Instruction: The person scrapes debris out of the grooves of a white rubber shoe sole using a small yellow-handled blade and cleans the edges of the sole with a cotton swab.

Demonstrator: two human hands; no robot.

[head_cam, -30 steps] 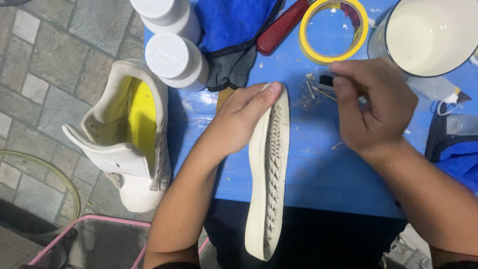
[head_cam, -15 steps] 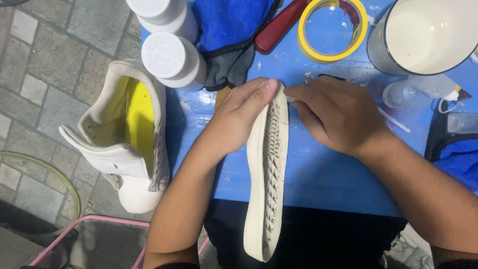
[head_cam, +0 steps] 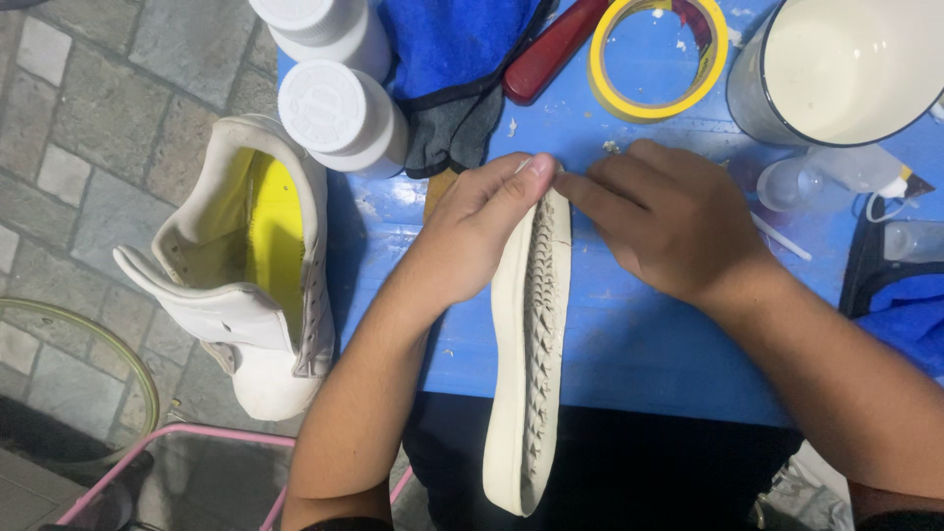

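The blue counter (head_cam: 639, 334) carries everything here, and the off-white shoe sole (head_cam: 526, 334) standing on edge across its near rim serves as the landmark: its far tip rests on the counter, its near end hangs out over the person's dark lap. The left hand (head_cam: 472, 236) wraps the sole's left flank near the tip, fingers curled around the rim and the thumb pressed along the top edge. The right hand (head_cam: 678, 221) comes in from the sole's right, fingertips pinched narrowly at the same tip, touching the ridged inner face; whether they hold anything small I cannot tell. The step in hand looks like close work on the tip's rim, picking or pressing at the edge, and the next move would call for a steady left grip while the right fingers work further along the ridges. Left of the sole, off the counter, a white shoe upper (head_cam: 246, 265) with a yellow lining lies on a grey stone floor (head_cam: 79, 128). Beyond the sole sit a large white-filled pot (head_cam: 846, 69), a blue cloth (head_cam: 452, 49), two white-capped bottles (head_cam: 334, 108), a yellow tape roll (head_cam: 657, 59) and a red tool handle (head_cam: 551, 49).
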